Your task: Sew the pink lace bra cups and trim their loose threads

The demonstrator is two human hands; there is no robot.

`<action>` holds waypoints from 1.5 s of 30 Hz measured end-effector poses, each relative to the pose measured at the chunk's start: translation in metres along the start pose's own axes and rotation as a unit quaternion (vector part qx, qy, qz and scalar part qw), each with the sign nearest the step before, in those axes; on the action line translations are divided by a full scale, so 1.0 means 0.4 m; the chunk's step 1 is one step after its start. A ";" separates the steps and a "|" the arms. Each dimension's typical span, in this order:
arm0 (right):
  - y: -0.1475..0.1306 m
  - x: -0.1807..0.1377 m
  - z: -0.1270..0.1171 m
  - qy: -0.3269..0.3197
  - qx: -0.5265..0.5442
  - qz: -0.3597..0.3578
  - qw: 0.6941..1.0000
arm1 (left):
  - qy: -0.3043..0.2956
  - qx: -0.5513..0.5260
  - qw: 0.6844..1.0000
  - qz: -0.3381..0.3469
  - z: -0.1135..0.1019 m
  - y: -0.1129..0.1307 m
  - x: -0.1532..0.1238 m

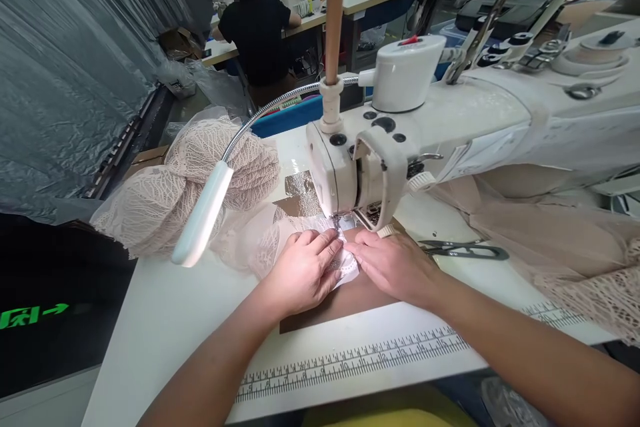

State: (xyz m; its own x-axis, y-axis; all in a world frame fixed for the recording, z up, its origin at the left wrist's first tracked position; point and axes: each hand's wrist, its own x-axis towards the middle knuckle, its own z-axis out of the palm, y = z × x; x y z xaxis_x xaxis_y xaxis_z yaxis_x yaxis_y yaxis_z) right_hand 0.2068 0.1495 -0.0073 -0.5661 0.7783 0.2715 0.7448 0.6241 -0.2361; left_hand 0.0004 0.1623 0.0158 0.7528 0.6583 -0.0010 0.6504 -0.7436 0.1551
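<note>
A strip of pale lace (pixel 349 265) lies under the needle end of the white sewing machine (pixel 325 167), on a brown sheet (pixel 345 307) spread over the white table (pixel 165 320). The left hand (pixel 303 272) rests palm down over the lace, loosely flattened, its fingers reaching toward the needle and its thumb apart from them. The right hand (pixel 395 263) comes in from the other side with fingers bent, their tips at the lace edge just beside the left fingertips; whether they pinch the cloth or only press it, I cannot tell. Left of the machine, a heaped bundle of beige lace (pixel 225 157) sits on the table, partly behind the lit head of a gooseneck lamp (pixel 203 213). Dark scissors (pixel 465 250) lie just beyond the right wrist, and sheer beige fabric (pixel 530 213) spreads to their right. A printed ruler (pixel 360 363) runs along the table's near edge. Farther back, a person in a black top (pixel 257 40) sits at another workstation.
</note>
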 end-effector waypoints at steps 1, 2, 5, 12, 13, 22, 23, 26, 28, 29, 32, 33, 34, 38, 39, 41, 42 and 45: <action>0.000 -0.001 0.001 -0.003 -0.004 0.001 1.000 | 0.000 0.003 1.000 0.000 0.000 -0.003 0.002; 0.000 -0.002 0.003 -0.003 -0.007 0.002 1.000 | 0.000 0.006 1.000 0.000 -0.001 -0.005 0.003; 0.001 -0.007 0.005 0.011 -0.008 -0.006 1.000 | 0.005 0.014 1.000 0.000 -0.002 -0.012 0.007; 0.000 -0.019 -0.001 0.020 0.021 -0.046 0.999 | 0.019 0.034 0.999 0.023 0.002 -0.018 0.008; -0.001 -0.019 -0.002 0.025 0.021 -0.047 0.998 | 0.019 0.032 0.999 0.022 0.004 -0.018 0.008; -0.004 -0.018 -0.003 0.022 0.015 -0.049 0.998 | 0.014 0.014 1.000 0.008 0.001 -0.026 0.022; -0.005 -0.017 -0.003 0.021 0.015 -0.047 0.999 | 0.014 0.017 1.000 0.008 0.000 -0.029 0.024; -0.006 -0.015 -0.001 0.018 0.009 -0.037 0.999 | 0.017 0.027 0.999 0.004 0.000 -0.038 0.030; -0.007 -0.013 0.001 0.013 -0.002 -0.028 1.000 | 0.028 0.039 0.999 0.004 0.001 -0.041 0.031; -0.008 -0.012 0.002 0.010 -0.007 -0.026 1.000 | 0.036 0.046 0.998 0.006 0.002 -0.042 0.030; -0.008 -0.011 0.004 0.011 -0.014 -0.028 0.999 | 0.051 0.059 0.997 0.028 0.006 -0.039 0.025; -0.008 -0.011 0.004 0.011 -0.015 -0.030 0.999 | 0.052 0.058 0.996 0.038 0.009 -0.038 0.024; -0.008 -0.011 0.004 0.011 -0.016 -0.030 0.999 | 0.052 0.056 0.996 0.046 0.011 -0.036 0.022; -0.008 -0.012 0.003 0.008 -0.018 -0.032 0.999 | 0.051 0.045 0.996 0.051 0.020 -0.032 0.020; -0.007 -0.012 0.003 0.009 -0.018 -0.033 0.999 | 0.049 0.046 0.997 0.046 0.021 -0.032 0.020; -0.006 -0.012 0.004 0.014 -0.017 -0.036 0.999 | 0.047 0.050 0.997 0.037 0.021 -0.032 0.020; -0.006 -0.012 0.005 0.015 -0.018 -0.036 0.999 | 0.046 0.051 0.997 0.035 0.021 -0.032 0.020; -0.004 -0.011 0.008 0.015 -0.023 -0.032 0.999 | 0.045 0.054 0.997 0.030 0.019 -0.034 0.021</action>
State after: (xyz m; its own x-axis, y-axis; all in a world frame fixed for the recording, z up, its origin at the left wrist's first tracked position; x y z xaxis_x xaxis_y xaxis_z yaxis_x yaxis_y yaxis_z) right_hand 0.2069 0.1454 -0.0111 -0.6021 0.7346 0.3126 0.7234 0.6677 -0.1756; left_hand -0.0012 0.1769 0.0061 0.7816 0.6166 0.0948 0.6153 -0.7870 0.0452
